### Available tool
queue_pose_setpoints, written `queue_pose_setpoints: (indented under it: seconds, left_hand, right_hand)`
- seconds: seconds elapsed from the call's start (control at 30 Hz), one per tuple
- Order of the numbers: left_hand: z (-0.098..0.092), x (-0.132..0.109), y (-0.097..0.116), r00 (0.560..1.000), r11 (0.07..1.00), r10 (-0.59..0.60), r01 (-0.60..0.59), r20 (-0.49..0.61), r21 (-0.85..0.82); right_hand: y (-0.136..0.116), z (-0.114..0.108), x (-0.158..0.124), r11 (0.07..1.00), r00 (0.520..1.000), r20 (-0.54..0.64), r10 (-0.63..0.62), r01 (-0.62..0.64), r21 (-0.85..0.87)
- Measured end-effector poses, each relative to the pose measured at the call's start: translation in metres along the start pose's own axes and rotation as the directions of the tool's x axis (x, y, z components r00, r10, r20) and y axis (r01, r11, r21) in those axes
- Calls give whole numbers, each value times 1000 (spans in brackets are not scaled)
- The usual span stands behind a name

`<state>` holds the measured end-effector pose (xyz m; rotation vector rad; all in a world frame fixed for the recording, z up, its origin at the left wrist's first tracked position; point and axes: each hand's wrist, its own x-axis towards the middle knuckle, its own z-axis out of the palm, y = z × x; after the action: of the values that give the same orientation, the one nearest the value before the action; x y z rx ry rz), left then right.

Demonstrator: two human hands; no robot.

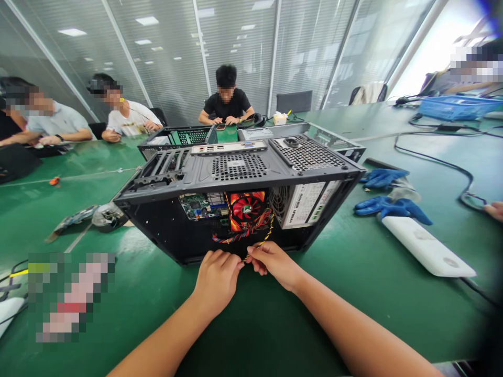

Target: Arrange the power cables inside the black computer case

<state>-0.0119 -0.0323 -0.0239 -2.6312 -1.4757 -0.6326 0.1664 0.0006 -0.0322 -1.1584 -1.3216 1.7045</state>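
An open black computer case (239,173) lies on its side on the green table (353,272), its open face toward me. Inside I see a red cooling fan (247,207), a green motherboard (200,204), a grey power supply (302,201) and a bundle of coloured wires (239,236). My left hand (217,280) and my right hand (272,262) meet at the case's lower edge, both pinching a yellow-and-black twisted cable (262,240) that runs up past the fan.
Blue gloves (387,207) and a white oblong device (426,246) lie to the right. A circuit board (73,220) and round part (108,215) sit at left. A second open case (181,137) stands behind. Three people sit across the table; another person's finger (494,210) shows at right.
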Motion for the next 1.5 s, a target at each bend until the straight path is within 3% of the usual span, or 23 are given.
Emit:
queue_pose_setpoints:
  seconds: [0.43, 0.63, 0.97, 1.33, 1.5]
  left_hand:
    - [-1, 1, 3, 999, 996, -31, 31, -9, -83]
    - [-1, 0, 2, 998, 993, -57, 59, 21, -106]
    - [6, -3, -1, 998, 996, -19, 14, -55, -88]
    - [3, -1, 1, 999, 999, -44, 43, -3, -26]
    - [5, -2, -1, 999, 999, -24, 23, -36, -31]
  right_hand:
    - [-1, -8, 2, 1000, 996, 91, 7, -7, 1]
    - [-1, -6, 2, 998, 997, 77, -4, 9, -68]
    - [4, -3, 2, 992, 1000, 25, -13, 16, -121]
    - [5, -3, 3, 988, 999, 52, -11, 19, -150]
    - [6, -3, 3, 989, 999, 25, -26, 29, -145]
